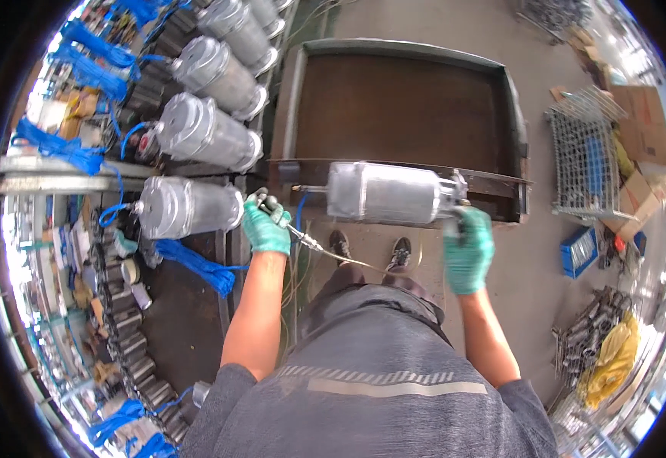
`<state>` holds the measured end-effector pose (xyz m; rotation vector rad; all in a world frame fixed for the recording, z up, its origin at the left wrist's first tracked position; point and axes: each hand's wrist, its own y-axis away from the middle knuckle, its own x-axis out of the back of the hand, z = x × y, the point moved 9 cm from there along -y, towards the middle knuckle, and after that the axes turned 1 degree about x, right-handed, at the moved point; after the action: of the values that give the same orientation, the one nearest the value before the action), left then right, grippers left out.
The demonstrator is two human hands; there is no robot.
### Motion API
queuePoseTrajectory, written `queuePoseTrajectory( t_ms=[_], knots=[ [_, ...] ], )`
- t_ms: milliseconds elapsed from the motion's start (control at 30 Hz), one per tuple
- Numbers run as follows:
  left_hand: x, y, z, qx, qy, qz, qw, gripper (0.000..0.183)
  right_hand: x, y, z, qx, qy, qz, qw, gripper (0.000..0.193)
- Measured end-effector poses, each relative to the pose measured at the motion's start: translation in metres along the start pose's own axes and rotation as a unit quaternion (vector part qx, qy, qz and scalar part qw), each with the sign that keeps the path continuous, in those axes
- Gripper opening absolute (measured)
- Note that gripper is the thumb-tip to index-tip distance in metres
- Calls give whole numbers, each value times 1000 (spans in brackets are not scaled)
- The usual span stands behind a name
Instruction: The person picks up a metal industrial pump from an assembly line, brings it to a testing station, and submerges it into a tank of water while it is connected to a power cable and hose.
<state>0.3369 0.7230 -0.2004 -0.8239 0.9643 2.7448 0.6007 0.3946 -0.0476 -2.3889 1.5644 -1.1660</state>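
Note:
My left hand (266, 225), in a green glove with grey fingertips, is closed around the metal end of a thin air hose (333, 257). It is beside the near end of a silver metal cylinder (184, 208) on the left rack. In front of me a second silver cylinder (385, 192) lies sideways across the near edge of the cart, a thin rod and blue cord at its left end. My right hand (469, 250), also gloved and partly blurred, is curled at the fittings on that cylinder's right end. What its fingers hold is hidden.
Ahead is a brown metal cart (405, 47) with a raised rim. More cylinders (207, 131) with blue cord bundles (92, 65) line the left rack. To the right are a wire basket (586, 156), a cardboard box (642, 122), a blue bin (579, 252) and yellow cloth (611, 359).

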Motion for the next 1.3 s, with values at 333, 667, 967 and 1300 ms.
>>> queuePoseTrajectory(
  t_ms=[333, 667, 967, 1300],
  knots=[
    [43, -82, -45, 173, -280, -6, 944, 37, -61, -5, 132, -80, -86, -73, 990, 65],
    [26, -88, -59, 265, -338, -52, 902, 34, -88, -12, 151, -188, -198, -121, 954, 22],
    [14, -77, -54, 262, -364, -39, 893, 33, -87, -17, 135, -102, -83, -139, 982, 28],
    [17, -75, -53, 235, -421, -19, 876, 31, -87, -11, 141, -81, -80, -126, 985, 26]
  ],
)
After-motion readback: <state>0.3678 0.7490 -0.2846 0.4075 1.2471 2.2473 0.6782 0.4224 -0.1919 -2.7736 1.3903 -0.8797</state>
